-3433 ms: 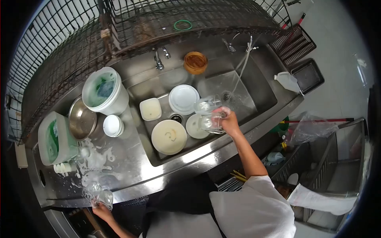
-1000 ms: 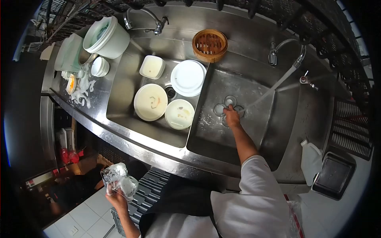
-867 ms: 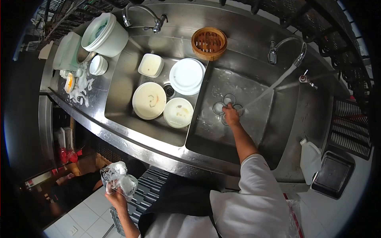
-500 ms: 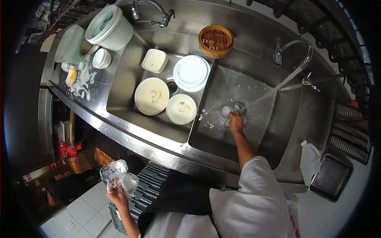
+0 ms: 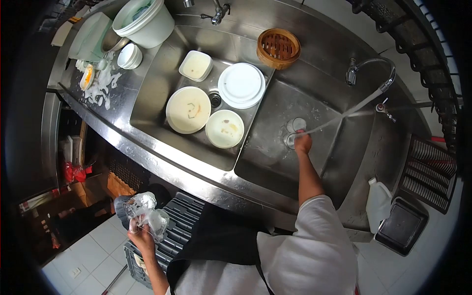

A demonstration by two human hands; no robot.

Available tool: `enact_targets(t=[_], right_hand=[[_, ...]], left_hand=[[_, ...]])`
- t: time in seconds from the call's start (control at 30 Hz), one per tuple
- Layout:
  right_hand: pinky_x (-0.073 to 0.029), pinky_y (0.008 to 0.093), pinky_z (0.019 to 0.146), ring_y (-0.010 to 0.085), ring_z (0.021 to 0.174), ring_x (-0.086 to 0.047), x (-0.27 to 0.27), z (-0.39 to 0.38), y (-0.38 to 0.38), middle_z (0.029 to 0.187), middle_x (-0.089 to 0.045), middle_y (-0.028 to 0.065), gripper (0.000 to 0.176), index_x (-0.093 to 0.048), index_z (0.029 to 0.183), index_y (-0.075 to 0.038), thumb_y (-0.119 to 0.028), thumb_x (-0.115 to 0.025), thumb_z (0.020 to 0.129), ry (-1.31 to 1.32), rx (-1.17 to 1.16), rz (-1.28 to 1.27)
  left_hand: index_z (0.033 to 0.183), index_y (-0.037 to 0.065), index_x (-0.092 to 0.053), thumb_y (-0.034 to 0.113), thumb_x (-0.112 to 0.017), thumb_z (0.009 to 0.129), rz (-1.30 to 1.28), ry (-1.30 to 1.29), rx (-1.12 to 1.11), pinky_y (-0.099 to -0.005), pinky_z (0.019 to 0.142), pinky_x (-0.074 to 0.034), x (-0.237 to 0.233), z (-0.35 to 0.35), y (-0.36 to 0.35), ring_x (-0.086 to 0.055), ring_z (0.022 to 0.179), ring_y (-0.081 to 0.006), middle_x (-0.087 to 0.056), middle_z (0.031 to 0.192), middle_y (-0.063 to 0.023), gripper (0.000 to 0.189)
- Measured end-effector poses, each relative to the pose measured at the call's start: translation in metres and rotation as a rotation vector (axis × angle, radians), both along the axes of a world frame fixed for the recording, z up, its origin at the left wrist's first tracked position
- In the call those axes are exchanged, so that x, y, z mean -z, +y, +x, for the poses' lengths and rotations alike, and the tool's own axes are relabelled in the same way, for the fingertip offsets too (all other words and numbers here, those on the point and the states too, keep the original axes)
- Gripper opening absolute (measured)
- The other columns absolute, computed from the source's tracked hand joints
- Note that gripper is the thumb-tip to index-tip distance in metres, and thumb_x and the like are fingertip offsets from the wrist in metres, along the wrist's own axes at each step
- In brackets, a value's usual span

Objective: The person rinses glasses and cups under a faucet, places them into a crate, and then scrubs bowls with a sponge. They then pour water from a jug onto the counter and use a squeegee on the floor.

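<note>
My left hand (image 5: 141, 237) is closed around several clear glasses (image 5: 158, 222), holding them up over the floor in front of the sink, wet and shiny. In the right basin, my right hand (image 5: 303, 142) grips clear glasses (image 5: 296, 124) low near the basin floor; two rims show, and its fingertips are partly hidden. A stream of water (image 5: 339, 118) from the right faucet (image 5: 386, 88) reaches that hand and the glasses.
The left basin holds white plates (image 5: 241, 83), a large bowl (image 5: 188, 110), a smaller bowl (image 5: 224, 129) and a square container (image 5: 195, 66). A bamboo steamer (image 5: 278, 48) sits behind the divider. White buckets (image 5: 152, 27) stand on the left counter, a jug (image 5: 378, 204) at right.
My right hand has lifted and turned the glasses in the right basin, bringing them into the water stream. My left hand still holds its glasses in about the same place. The view has shifted slightly.
</note>
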State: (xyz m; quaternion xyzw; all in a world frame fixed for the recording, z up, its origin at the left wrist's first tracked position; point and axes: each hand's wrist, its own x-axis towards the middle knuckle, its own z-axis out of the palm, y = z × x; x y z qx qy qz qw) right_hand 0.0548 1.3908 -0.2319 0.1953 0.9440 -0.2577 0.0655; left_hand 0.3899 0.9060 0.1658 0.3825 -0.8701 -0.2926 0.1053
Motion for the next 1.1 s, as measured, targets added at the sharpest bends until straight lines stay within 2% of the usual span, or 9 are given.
enact_targets(t=[0.33,0.43,0.47,0.5,0.7,0.87,0.97,1.03,1.1], right_hand=[[-0.05,0.0407,0.084,0.0335,0.098,-0.066,-0.02,-0.024,0.02,0.099,-0.07,0.012,0.027,-0.07,0.099,-0.013,-0.005,-0.063,0.074,0.102,-0.177,0.029],[-0.05,0.04,0.083,0.0338,0.094,-0.067,-0.054,-0.015,0.019,0.097,-0.071,0.0131,0.027,-0.072,0.098,-0.012,-0.004,-0.065,0.073,0.023,-0.156,-0.001],[-0.051,0.0396,0.083,0.0336,0.093,-0.067,-0.061,-0.014,0.02,0.096,-0.072,0.0134,0.027,-0.072,0.097,-0.012,-0.003,-0.066,0.073,-0.008,-0.147,-0.023],[-0.05,0.0392,0.083,0.0333,0.093,-0.068,-0.078,-0.013,0.019,0.096,-0.072,0.0136,0.027,-0.072,0.097,-0.011,-0.002,-0.065,0.072,-0.037,-0.176,-0.047],[-0.051,0.0362,0.082,0.0299,0.093,-0.068,-0.159,-0.007,0.009,0.094,-0.071,0.0159,0.033,-0.072,0.097,-0.008,0.006,-0.062,0.069,-0.085,-0.433,-0.135],[-0.051,0.0322,0.082,0.0237,0.095,-0.068,-0.325,0.005,-0.061,0.096,-0.071,0.0135,0.034,-0.071,0.095,-0.004,0.009,-0.06,0.067,-0.053,-0.641,-0.282],[-0.051,0.0307,0.082,0.0194,0.092,-0.066,-0.388,-0.004,-0.107,0.097,-0.069,0.0079,0.032,-0.069,0.094,0.0,0.011,-0.057,0.066,-0.069,-0.714,-0.533],[-0.05,0.03,0.083,0.0179,0.092,-0.064,-0.419,-0.013,-0.151,0.099,-0.067,0.0055,0.03,-0.065,0.095,-0.001,0.005,-0.062,0.066,-0.152,-0.671,-0.772],[-0.049,0.03,0.083,0.0174,0.093,-0.063,-0.421,-0.02,-0.186,0.102,-0.065,0.0042,0.033,-0.064,0.099,-0.002,0.0,-0.066,0.065,-0.183,-0.63,-1.048]], left_hand=[[0.095,-0.005,-0.067,-0.009,-0.064,0.075,-0.002,0.053,-0.064,-0.0294,0.074,-0.051,-0.005,0.005,-0.002,-0.064,0.08,-0.0135,-0.07,0.085,-0.0102,0.02],[0.093,-0.004,-0.067,-0.008,-0.065,0.074,-0.012,0.03,-0.009,-0.0306,0.074,-0.051,-0.008,-0.008,-0.003,-0.067,0.079,-0.0171,-0.071,0.085,-0.0124,0.02],[0.092,-0.002,-0.067,-0.006,-0.066,0.072,-0.096,0.014,0.046,-0.0333,0.074,-0.052,0.001,-0.008,-0.012,-0.07,0.079,-0.0257,-0.071,0.086,-0.0166,0.021],[0.092,-0.001,-0.066,-0.005,-0.067,0.069,-0.134,-0.03,0.062,-0.0364,0.074,-0.053,-0.001,-0.021,-0.01,-0.07,0.081,-0.0336,-0.07,0.089,-0.0192,0.023],[0.096,0.004,-0.067,-0.003,-0.068,0.07,-0.12,0.086,0.396,-0.0414,0.073,-0.053,0.012,-0.133,-0.008,-0.067,0.084,-0.0395,-0.069,0.093,-0.0199,0.027],[0.096,0.008,-0.068,0.005,-0.067,0.076,-0.16,0.186,0.656,-0.0444,0.068,-0.053,0.087,-0.235,-0.011,-0.066,0.077,-0.0359,-0.066,0.083,-0.0167,0.021],[0.095,0.007,-0.068,0.01,-0.06,0.084,-0.238,0.153,0.781,-0.0458,0.063,-0.052,0.137,-0.291,-0.006,-0.066,0.071,-0.0352,-0.066,0.08,-0.0172,0.014],[0.093,0.008,-0.069,0.006,-0.064,0.073,-0.227,0.133,0.818,-0.0451,0.062,-0.052,0.162,-0.32,0.002,-0.066,0.073,-0.0342,-0.064,0.075,-0.0178,0.021],[0.091,0.009,-0.068,0.008,-0.062,0.075,-0.208,0.138,0.823,-0.0468,0.063,-0.052,0.163,-0.339,0.014,-0.067,0.071,-0.0337,-0.064,0.072,-0.0162,0.018]])
